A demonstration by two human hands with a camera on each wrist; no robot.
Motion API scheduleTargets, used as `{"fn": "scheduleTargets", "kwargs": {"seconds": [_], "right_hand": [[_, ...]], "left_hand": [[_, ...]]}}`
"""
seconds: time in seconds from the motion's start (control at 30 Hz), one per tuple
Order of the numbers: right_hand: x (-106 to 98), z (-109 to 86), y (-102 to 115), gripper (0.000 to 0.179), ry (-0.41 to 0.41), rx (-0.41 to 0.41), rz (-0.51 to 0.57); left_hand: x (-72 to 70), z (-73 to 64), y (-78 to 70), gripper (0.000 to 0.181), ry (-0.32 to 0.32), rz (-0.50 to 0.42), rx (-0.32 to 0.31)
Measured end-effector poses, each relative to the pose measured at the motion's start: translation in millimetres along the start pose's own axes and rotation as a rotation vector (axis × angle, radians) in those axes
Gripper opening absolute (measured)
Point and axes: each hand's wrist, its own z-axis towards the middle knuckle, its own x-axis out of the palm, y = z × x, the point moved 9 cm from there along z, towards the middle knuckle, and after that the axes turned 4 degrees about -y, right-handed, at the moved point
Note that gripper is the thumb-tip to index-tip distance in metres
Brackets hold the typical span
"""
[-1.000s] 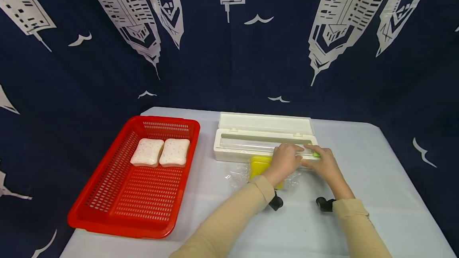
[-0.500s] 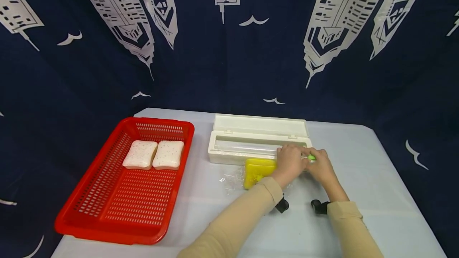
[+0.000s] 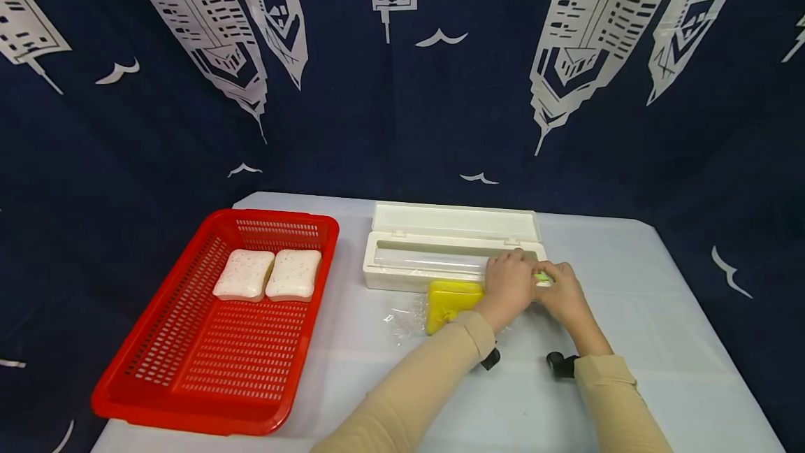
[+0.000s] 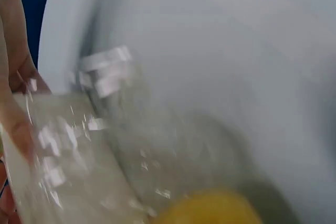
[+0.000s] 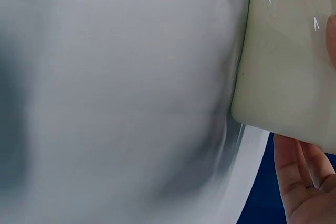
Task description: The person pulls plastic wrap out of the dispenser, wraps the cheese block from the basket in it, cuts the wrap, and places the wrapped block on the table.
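Note:
A white cling film dispenser (image 3: 393, 278) lies with its lid (image 3: 453, 221) raised and a clear roll (image 3: 428, 261) inside. At its right end my left hand (image 3: 508, 282) curls over the front edge. My right hand (image 3: 562, 292) grips that same end beside a bright green piece (image 3: 542, 277). The hands nearly touch, and their fingertips partly hide each other. In front, a yellow rounded block (image 3: 449, 303) lies on clear film (image 3: 405, 317). Shiny film covers the dispenser's front (image 4: 79, 156) in the left wrist view. Fingers (image 5: 294, 171) stand at the dispenser's end (image 5: 289, 87) in the right wrist view.
On the left of the white table (image 3: 371, 369) stands a red slotted basket (image 3: 314, 341). Two white speckled bread-slice-shaped pieces (image 3: 244, 275) lie in it, side by side. A dark blue printed cloth (image 3: 390, 124) hangs behind the table. Black wrist cameras (image 3: 560, 365) sit under the wrists.
My left hand has moved right along the dispenser and come up against my right hand. The right hand has closed in slightly at the green piece. The head view has shifted a little.

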Motion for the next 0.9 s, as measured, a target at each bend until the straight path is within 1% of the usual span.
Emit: {"fn": "scheduleTargets", "kwargs": {"seconds": [0.1,0.17,0.2,0.27,0.4,0.57,0.7,0.8,0.9], "right_hand": [[-1,-1.1,-1,0.062,-0.001,0.011,0.008],[-2,-1.4,-1,0.068,0.007,0.014,0.015],[-2,-1.9,-1,0.071,0.009,0.017,0.017],[-3,-2.2,-1,0.078,0.014,0.021,0.026],[-4,-2.8,-1,0.084,0.014,0.019,0.026],[-1,-3.6,-2,0.084,0.027,0.017,0.025],[0,-3.8,-3,0.085,0.032,0.026,0.033],[0,-4.1,-3,0.087,0.034,0.026,0.037],[-1,-3.8,-3,0.086,0.034,0.017,0.044]], "left_hand": [[-0.8,0.5,2.9,0.033,0.033,0.042,0.054],[-1.9,0.7,8.2,0.040,0.050,0.074,0.078],[-2.9,0.7,11.7,0.040,0.057,0.078,0.086],[-5.2,-0.1,20.0,0.036,0.076,0.074,0.096],[-12.0,-5.0,40.6,0.019,0.095,0.035,0.098],[-21.8,-15.1,75.3,0.010,0.099,-0.015,0.059],[-27.5,-27.2,106.4,0.007,0.085,-0.086,0.009],[-32.1,-38.2,130.0,0.011,0.056,-0.134,-0.035],[-40.8,-49.2,155.7,0.010,0.002,-0.148,-0.095]]}}
